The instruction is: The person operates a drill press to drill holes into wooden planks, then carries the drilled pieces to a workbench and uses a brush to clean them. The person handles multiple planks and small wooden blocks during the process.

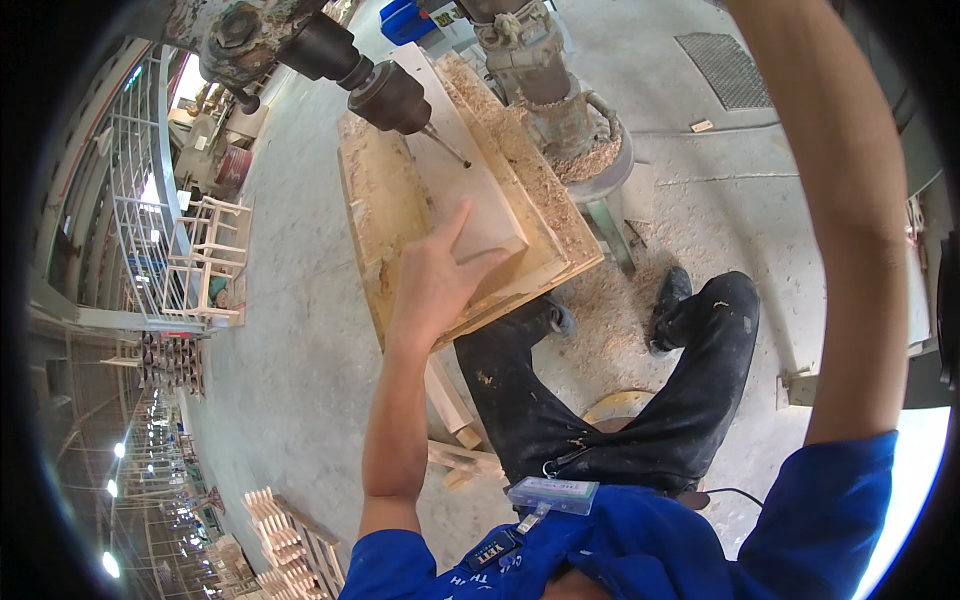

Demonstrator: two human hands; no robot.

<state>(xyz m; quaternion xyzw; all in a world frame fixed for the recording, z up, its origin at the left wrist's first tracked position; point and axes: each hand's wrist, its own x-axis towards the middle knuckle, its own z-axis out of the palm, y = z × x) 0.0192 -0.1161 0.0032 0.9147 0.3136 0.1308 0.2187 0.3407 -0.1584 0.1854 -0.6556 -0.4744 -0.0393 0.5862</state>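
My left hand (437, 275) lies on the near end of a long pale wooden board (478, 196), its index finger and thumb spread apart. The board rests on a wooden worktable (384, 222) with a raised strip along the board's right side. Over the board hangs a drill press chuck (391, 98), and its thin drill bit (448, 147) points down at the board's upper face. Whether the bit touches the wood, I cannot tell. My right arm (850, 190) reaches up past the top edge, so the right hand is out of the picture.
Wood shavings cover the worktable's right side and the base of the machine column (540, 80). A blue bin (405, 20) stands at the back. Wooden frames (208, 255) are at the left, stacked wooden parts (290, 535) at lower left. A floor grate (725, 70) lies upper right.
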